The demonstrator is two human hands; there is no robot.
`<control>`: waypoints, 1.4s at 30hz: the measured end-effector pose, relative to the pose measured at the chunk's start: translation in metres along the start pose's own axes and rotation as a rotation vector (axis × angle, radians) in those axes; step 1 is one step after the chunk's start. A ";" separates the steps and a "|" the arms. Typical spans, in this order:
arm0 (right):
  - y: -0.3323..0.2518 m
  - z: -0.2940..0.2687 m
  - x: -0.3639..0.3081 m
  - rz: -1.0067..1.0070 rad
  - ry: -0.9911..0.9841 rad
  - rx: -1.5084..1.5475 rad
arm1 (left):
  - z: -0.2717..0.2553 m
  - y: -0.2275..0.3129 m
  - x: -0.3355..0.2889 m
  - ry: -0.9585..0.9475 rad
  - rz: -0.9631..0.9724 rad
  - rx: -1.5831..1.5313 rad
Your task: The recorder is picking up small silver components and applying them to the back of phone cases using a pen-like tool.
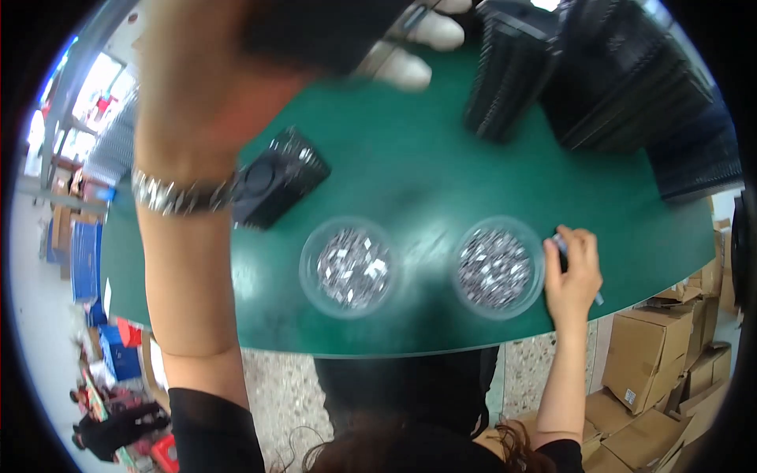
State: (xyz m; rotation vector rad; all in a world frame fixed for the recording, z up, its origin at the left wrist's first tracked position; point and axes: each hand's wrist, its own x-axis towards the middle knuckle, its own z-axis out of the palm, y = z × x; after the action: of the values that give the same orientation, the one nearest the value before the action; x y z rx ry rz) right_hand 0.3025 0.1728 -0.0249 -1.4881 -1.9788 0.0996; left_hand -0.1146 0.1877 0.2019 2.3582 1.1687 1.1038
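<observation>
My left hand (225, 87) is raised close to the camera at the upper left, blurred, with a shiny bracelet (181, 193) at the wrist. It grips a dark flat object (315, 31) whose kind is too blurred to tell; white-covered fingertips show at its far edge. My right hand (574, 272) rests on the green table at the right, fingers curled round a slim pen-like tool (561, 243). Just left of it sits a clear round dish (538, 288) of small silvery pieces (494, 268). A second such dish (306, 276) stands further left, also with silvery pieces (352, 268).
On the green table (394, 173), a black box-shaped thing (282, 177) lies beside my left forearm. Stacks of black ridged trays (623, 79) stand at the far right. Cardboard boxes (646, 351) are piled beyond the right edge; blue bins (87, 260) are at the left.
</observation>
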 end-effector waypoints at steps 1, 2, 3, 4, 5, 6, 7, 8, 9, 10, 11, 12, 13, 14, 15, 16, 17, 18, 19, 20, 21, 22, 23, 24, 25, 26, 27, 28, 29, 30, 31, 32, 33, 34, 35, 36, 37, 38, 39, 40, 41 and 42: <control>-0.001 0.001 0.000 0.030 -0.017 0.029 | 0.005 0.013 -0.044 0.188 -0.106 -0.061; 0.006 -0.003 -0.002 -0.003 0.019 0.020 | 0.020 0.019 -0.076 0.197 -0.131 -0.079; 0.017 -0.003 -0.006 -0.028 0.063 0.004 | 0.045 0.020 -0.104 0.356 -0.166 -0.703; 0.018 -0.006 -0.009 0.013 0.058 0.055 | 0.058 0.026 -0.128 0.511 -0.188 -1.303; 0.017 -0.011 -0.013 0.052 0.053 0.102 | 0.059 0.019 -0.160 0.369 -0.177 -1.156; 0.016 -0.017 -0.020 0.092 0.029 0.141 | 0.057 0.040 -0.195 0.446 -0.557 -0.837; 0.003 -0.030 -0.021 0.140 -0.010 0.196 | 0.048 0.060 -0.220 0.353 -0.818 -1.068; -0.002 -0.040 -0.025 0.227 -0.116 0.342 | 0.057 0.074 -0.232 0.410 -0.998 -1.206; -0.008 -0.048 -0.028 0.318 -0.220 0.495 | 0.069 0.080 -0.255 0.510 -0.973 -1.361; -0.020 -0.052 -0.026 0.318 -0.224 0.486 | 0.083 0.081 -0.271 0.608 -1.005 -1.513; -0.035 -0.053 -0.024 0.491 -0.421 0.631 | 0.100 0.078 -0.285 0.598 -1.016 -1.576; -0.047 -0.053 -0.019 0.661 -0.620 0.784 | 0.110 0.082 -0.288 0.635 -1.031 -1.606; -0.048 -0.050 -0.019 0.659 -0.619 0.768 | 0.125 0.081 -0.288 0.666 -1.043 -1.650; -0.046 -0.044 -0.021 0.709 -0.590 0.880 | 0.137 0.079 -0.285 0.663 -1.035 -1.654; -0.044 -0.043 -0.021 0.762 -0.553 0.985 | 0.148 0.079 -0.277 0.658 -1.027 -1.679; -0.044 -0.041 -0.020 0.738 -0.525 0.968 | 0.152 0.081 -0.269 0.719 -1.026 -1.661; -0.046 -0.040 -0.016 0.735 -0.525 0.964 | 0.155 0.082 -0.262 0.780 -1.025 -1.640; -0.046 -0.038 -0.013 0.744 -0.494 0.948 | 0.157 0.078 -0.257 0.758 -1.010 -1.655; -0.046 -0.036 -0.009 0.753 -0.462 0.934 | 0.161 0.075 -0.250 0.754 -1.008 -1.663; -0.044 -0.033 -0.006 0.741 -0.443 0.936 | 0.164 0.071 -0.243 0.751 -0.972 -1.671; -0.043 -0.027 -0.001 0.743 -0.444 0.939 | 0.166 0.066 -0.237 0.751 -0.940 -1.670; -0.042 -0.025 0.005 0.728 -0.427 0.936 | 0.170 0.057 -0.233 0.699 -0.901 -1.655; -0.041 -0.023 0.011 0.713 -0.409 0.932 | 0.174 0.050 -0.226 0.695 -0.898 -1.660; -0.040 -0.019 0.018 0.693 -0.438 0.941 | 0.176 0.045 -0.219 0.727 -0.907 -1.653; -0.041 -0.016 0.025 0.694 -0.438 0.942 | 0.179 0.039 -0.212 0.758 -0.915 -1.651; -0.042 -0.013 0.031 0.690 -0.433 0.948 | 0.181 0.032 -0.204 0.726 -0.866 -1.638; -0.043 -0.011 0.036 0.686 -0.428 0.954 | 0.181 0.029 -0.196 0.726 -0.865 -1.637; -0.040 -0.010 0.041 0.658 -0.436 0.967 | 0.179 0.027 -0.187 0.710 -0.859 -1.574; -0.043 -0.012 0.043 0.655 -0.438 0.971 | 0.178 0.026 -0.183 0.695 -0.853 -1.510; -0.047 -0.018 0.046 0.657 -0.387 0.923 | 0.177 0.020 -0.186 0.666 -0.855 -1.528; -0.049 -0.022 0.046 0.658 -0.337 0.878 | 0.171 0.018 -0.189 0.666 -0.853 -1.525; -0.048 -0.026 0.043 0.576 -0.285 0.728 | 0.164 0.018 -0.195 0.642 -0.839 -1.487; -0.045 -0.035 0.038 0.575 -0.275 0.719 | 0.157 0.019 -0.200 0.609 -0.820 -1.464; -0.039 -0.040 0.033 0.523 -0.348 0.639 | 0.151 0.020 -0.209 0.581 -0.795 -1.456; -0.035 -0.044 0.029 0.471 -0.420 0.557 | 0.146 0.020 -0.220 0.575 -0.793 -1.461; -0.048 -0.049 0.026 0.461 -0.490 0.610 | 0.137 0.026 -0.230 0.506 -0.765 -1.457; -0.061 -0.046 0.022 0.481 -0.590 0.693 | 0.132 0.031 -0.243 0.442 -0.742 -1.449; -0.075 -0.038 0.019 0.490 -0.694 0.803 | 0.121 0.039 -0.257 0.439 -0.736 -1.443; -0.091 -0.028 0.016 0.502 -0.752 0.846 | 0.118 0.041 -0.273 0.363 -0.876 -1.183; -0.106 -0.019 0.019 0.566 -0.803 0.935 | 0.119 0.042 -0.279 0.287 -0.974 -0.921; -0.120 -0.008 0.027 0.612 -0.844 1.006 | 0.111 0.052 -0.266 0.221 -0.916 -0.659; -0.122 0.005 0.035 0.701 -0.872 1.096 | 0.111 0.054 -0.264 0.166 -0.963 -0.636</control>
State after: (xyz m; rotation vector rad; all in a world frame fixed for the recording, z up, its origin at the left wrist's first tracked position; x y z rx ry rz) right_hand 0.1932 0.1620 0.0385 -1.2987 -1.2980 2.0254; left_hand -0.1024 -0.0415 0.0224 1.0251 1.4618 1.0615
